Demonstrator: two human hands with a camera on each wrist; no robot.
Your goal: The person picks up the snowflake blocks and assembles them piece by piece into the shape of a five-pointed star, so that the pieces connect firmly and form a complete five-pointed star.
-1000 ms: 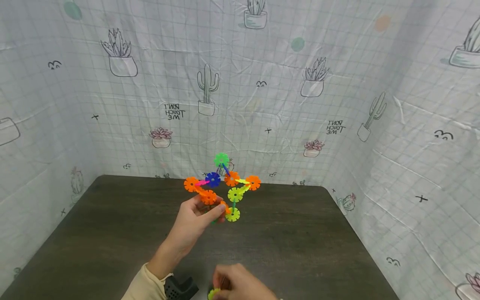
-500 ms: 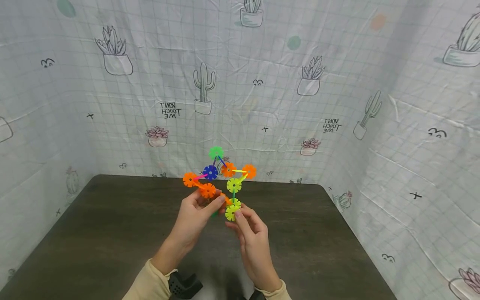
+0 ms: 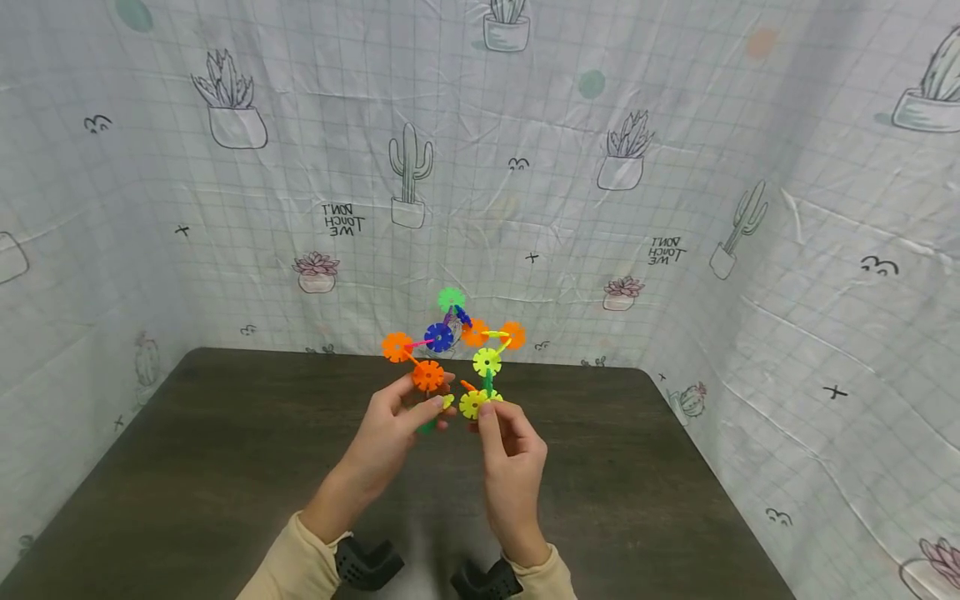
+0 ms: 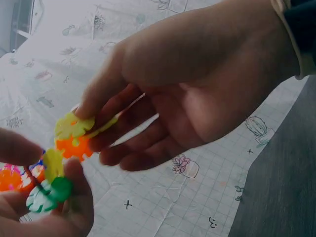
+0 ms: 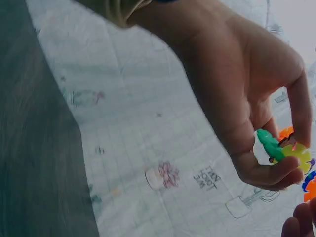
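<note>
A chain of notched plastic interlocking discs stands up between the hands, with a light green disc [image 3: 452,299] at its top. Its left side has a dark blue disc [image 3: 438,337] and orange discs [image 3: 428,375]; yellow discs [image 3: 487,362] run down the right. My left hand [image 3: 390,433] pinches a yellow disc [image 4: 53,165] near a green disc [image 4: 44,197] at the lower left. My right hand [image 3: 516,462] pinches another yellow disc [image 3: 473,405] by the lower right end, where an orange disc [image 4: 75,148] shows below. How these join is partly hidden by the fingers.
A dark wood-grain table [image 3: 630,475] lies below the raised hands. Behind and at both sides hangs a pale gridded cloth [image 3: 510,208] printed with cacti. Black straps [image 3: 367,562] sit at both wrists, over beige sleeves.
My right hand has risen from the table's near edge with a yellow disc to the chain. Latterly both hands and the chain have shifted slightly right, and a yellow disc now shows under my left thumb.
</note>
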